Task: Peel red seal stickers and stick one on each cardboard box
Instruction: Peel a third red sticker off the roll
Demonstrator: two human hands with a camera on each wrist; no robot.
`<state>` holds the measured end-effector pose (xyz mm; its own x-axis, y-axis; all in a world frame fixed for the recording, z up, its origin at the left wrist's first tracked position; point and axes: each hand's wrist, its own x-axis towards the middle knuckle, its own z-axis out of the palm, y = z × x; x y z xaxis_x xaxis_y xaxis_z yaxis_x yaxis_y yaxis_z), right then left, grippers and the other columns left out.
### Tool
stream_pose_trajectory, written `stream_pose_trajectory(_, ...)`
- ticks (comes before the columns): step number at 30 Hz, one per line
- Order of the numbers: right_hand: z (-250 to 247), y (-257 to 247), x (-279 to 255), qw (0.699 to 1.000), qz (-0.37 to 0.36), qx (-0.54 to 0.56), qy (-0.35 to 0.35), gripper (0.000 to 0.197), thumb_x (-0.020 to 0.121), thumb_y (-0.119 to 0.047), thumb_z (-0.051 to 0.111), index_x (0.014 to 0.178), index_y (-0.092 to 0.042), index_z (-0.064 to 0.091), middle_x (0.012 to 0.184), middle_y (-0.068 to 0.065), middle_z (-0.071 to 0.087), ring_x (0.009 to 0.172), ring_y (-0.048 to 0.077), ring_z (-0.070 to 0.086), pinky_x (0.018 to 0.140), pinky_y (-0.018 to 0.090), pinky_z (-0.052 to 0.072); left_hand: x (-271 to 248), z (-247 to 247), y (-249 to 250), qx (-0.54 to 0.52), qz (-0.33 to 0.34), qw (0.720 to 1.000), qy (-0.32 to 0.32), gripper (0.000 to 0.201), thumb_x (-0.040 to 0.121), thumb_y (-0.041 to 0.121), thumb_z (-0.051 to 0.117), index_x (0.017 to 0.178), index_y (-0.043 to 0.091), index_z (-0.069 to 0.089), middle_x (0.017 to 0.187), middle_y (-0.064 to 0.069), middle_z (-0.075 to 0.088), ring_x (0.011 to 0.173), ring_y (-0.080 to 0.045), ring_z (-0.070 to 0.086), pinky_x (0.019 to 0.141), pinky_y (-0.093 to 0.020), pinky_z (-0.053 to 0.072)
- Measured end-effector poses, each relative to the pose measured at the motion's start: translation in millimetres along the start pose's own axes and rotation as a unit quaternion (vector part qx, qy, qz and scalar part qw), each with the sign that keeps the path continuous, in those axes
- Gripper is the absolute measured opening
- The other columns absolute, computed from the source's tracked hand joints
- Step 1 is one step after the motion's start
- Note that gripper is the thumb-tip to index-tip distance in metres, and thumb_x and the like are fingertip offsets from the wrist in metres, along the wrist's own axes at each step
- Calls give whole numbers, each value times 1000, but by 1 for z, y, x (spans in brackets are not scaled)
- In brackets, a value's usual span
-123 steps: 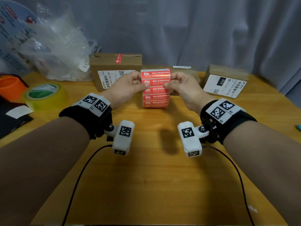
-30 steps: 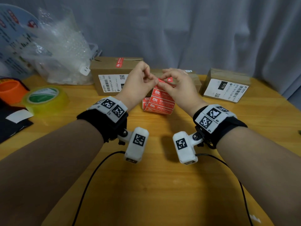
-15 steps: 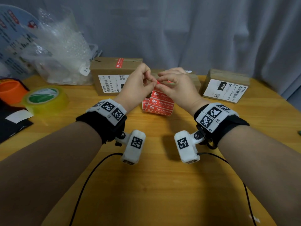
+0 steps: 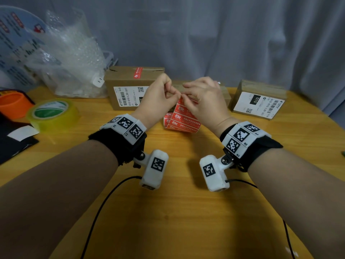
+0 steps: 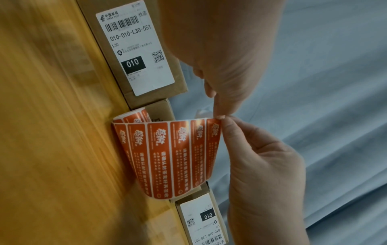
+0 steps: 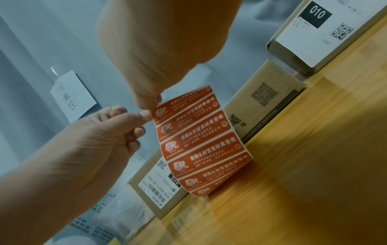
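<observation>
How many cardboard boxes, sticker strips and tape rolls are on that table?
Cardboard boxes: 3 (left box, middle box, right box)
Red sticker strip: 1
Yellow tape roll: 1
Total: 5

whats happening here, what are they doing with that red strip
A person is picking at the top corner of a strip of red seal stickers, left hand and right hand both pinching that corner to start peeling one off. The strip's lower end curls onto the wooden table. The left cardboard box already has a red seal on top; the right box shows none.
</observation>
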<state>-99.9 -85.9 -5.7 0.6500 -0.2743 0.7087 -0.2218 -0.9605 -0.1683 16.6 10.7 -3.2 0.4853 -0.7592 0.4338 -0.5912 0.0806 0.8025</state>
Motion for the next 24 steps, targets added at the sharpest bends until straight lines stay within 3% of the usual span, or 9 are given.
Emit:
stream_pose_trajectory(3, 2, 2, 1, 999, 28, 11, 18, 22, 85, -28, 58, 89, -14, 74, 109, 2, 71, 106, 25, 57, 93, 38, 36, -1, 0, 1, 8, -2, 1000, 0, 40, 86, 9, 62, 71, 27, 29, 79, -4, 57, 83, -33, 58, 72, -28, 47)
stream_pose_trajectory(5, 3, 4, 1, 996, 74, 38, 25, 20, 86, -29, 59, 88, -15, 72, 113, -1, 69, 111, 20, 53, 97, 34, 32, -1, 1, 0, 16, 2, 1000, 4, 40, 86, 10, 62, 71, 28, 29, 84, -11, 61, 77, -21, 54, 71, -29, 46)
stream_pose_trajectory(8, 0, 4, 2, 985, 147, 78, 42, 16, 85, -27, 60, 84, -15, 69, 116, -2, 67, 114, 17, 51, 101, 35, 34, 1, 2, -5, 40, -5, 999, 12, 40, 87, 12, 61, 70, 29, 29, 88, -12, 65, 69, -8, 49, 66, -19, 42)
stream_pose_trajectory(13, 1, 16, 0, 938, 291, 180, 53, 10, 84, -27, 61, 77, -21, 64, 114, -6, 65, 112, 13, 53, 101, 34, 39, 6, 0, -15, 80, -73, 994, 32, 36, 86, 10, 58, 71, 28, 31, 90, -9, 65, 82, -17, 60, 67, -22, 44)
stream_pose_trajectory(15, 2, 23, -2, 914, 333, 218, 76, 9, 82, -25, 62, 74, -21, 63, 97, -9, 66, 96, 7, 58, 91, 30, 46, 10, -3, -20, 102, -108, 988, 46, 27, 86, 11, 56, 76, 24, 35, 85, -7, 58, 77, -18, 55, 68, -30, 48)
stream_pose_trajectory(18, -2, 31, -5, 886, 379, 245, 105, 9, 84, -17, 59, 75, -17, 60, 72, -11, 58, 68, 3, 53, 70, 22, 47, 14, -9, -23, 137, -150, 978, 56, 14, 86, 11, 53, 86, 17, 40, 78, 0, 50, 74, -20, 50, 78, -42, 49)
stream_pose_trajectory(22, -10, 43, -11, 855, 418, 237, 197, 7, 84, -17, 55, 77, -18, 58, 71, -8, 57, 68, 9, 53, 67, 20, 47, 12, -16, -28, 177, -192, 964, 39, 16, 85, 9, 56, 91, 12, 41, 75, 4, 45, 81, -21, 49, 73, -34, 41)
stream_pose_trajectory(24, -16, 46, -12, 851, 413, 229, 229, 11, 82, -18, 55, 73, -23, 57, 79, -5, 62, 75, 11, 56, 74, 26, 51, 8, -20, -33, 188, -210, 959, 33, 17, 83, 10, 60, 95, 9, 47, 86, -2, 52, 92, -24, 52, 80, -33, 43)
